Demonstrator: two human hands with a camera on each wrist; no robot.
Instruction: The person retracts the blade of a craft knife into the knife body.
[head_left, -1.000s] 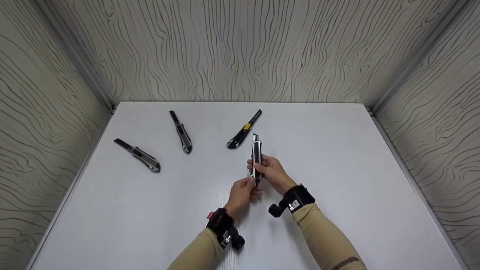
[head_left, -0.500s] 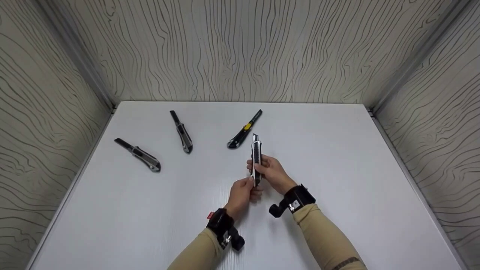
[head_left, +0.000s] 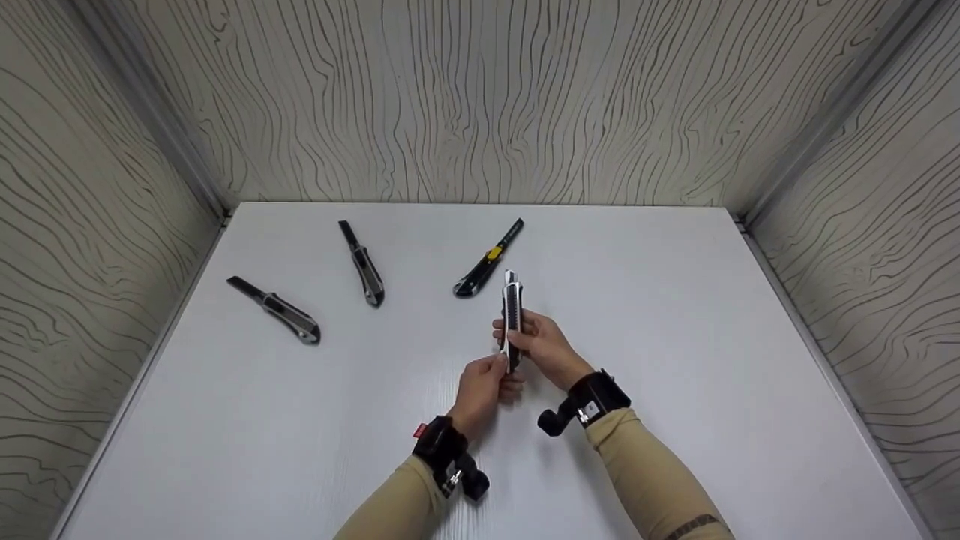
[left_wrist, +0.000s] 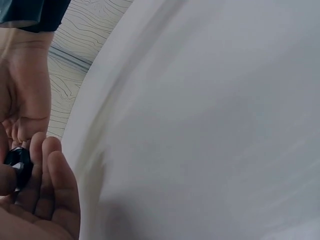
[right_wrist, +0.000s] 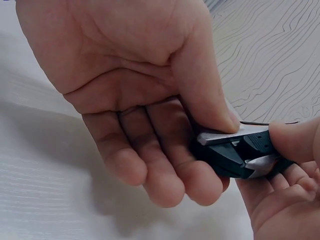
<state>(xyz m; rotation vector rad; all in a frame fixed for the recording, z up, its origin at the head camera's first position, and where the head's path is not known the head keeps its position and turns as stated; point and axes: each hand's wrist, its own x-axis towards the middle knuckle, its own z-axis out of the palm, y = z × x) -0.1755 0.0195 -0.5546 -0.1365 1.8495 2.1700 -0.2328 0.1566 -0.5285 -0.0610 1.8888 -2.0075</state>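
A silver and black utility knife (head_left: 513, 304) is held off the table between both hands, a short bit of blade (head_left: 511, 276) showing at its far end. My left hand (head_left: 478, 391) pinches its near end between thumb and fingers. Around the body's right side, my right hand (head_left: 549, 346) grips it, thumb lying along the top. The right wrist view shows the dark butt of the knife (right_wrist: 230, 155) between the two hands. Only a dark piece of the knife (left_wrist: 20, 164) is visible in the left wrist view.
Just beyond the held knife lies a black utility knife with a yellow slider (head_left: 484, 261). Two grey and black utility knives lie to the left, one farther back (head_left: 364, 266) and one nearer (head_left: 279, 311). Patterned walls (head_left: 480, 105) enclose the white table (head_left: 675, 300) at back and sides.
Slightly less blade stands out of the held knife now, and its pointed tip is harder to see. Both hands keep almost the same place.
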